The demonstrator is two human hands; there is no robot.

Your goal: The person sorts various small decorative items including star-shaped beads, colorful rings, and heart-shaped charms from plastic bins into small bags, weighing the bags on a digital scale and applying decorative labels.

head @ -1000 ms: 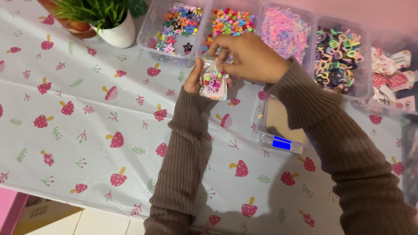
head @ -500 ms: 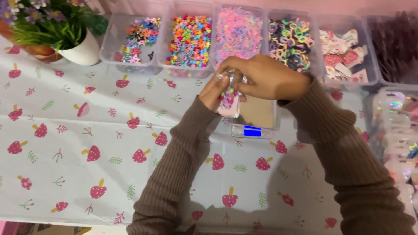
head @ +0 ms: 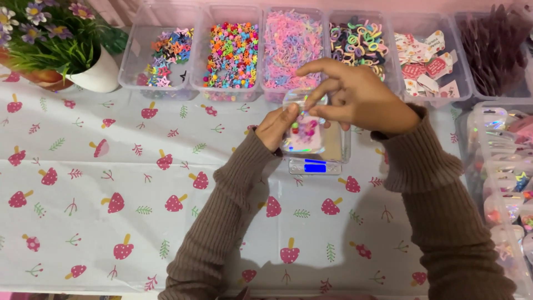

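Both hands meet over the middle of the worktop (head: 83,183), which is covered by a white cloth printed with pink mushrooms and small leaves. The left hand (head: 276,126) has its grip clamped on the left edge of a small clear bag (head: 302,133) that holds tiny coloured beads or clips; exactly what they are is hard to tell at this size. The right hand (head: 355,97) comes in from above, its thumb and fingers closed on the bag's top edge, with the forefinger stretched out over it. The bag hangs upright just above a small digital scale (head: 316,165) with a lit blue display, and seems not to rest on it. Both forearms wear ribbed brown sleeves (head: 222,222). Along the far edge of the worktop stands a row of clear plastic bins: one with star-shaped clips (head: 164,53), one with mixed bright beads (head: 233,53), one with pastel pink and blue elastic bands (head: 291,41), one with thicker hair ties (head: 355,39) just behind the right hand, one with patterned bows (head: 427,69), and one with dark purple pieces (head: 491,47). A potted plant (head: 72,44) with purple flowers stands at the far left corner.
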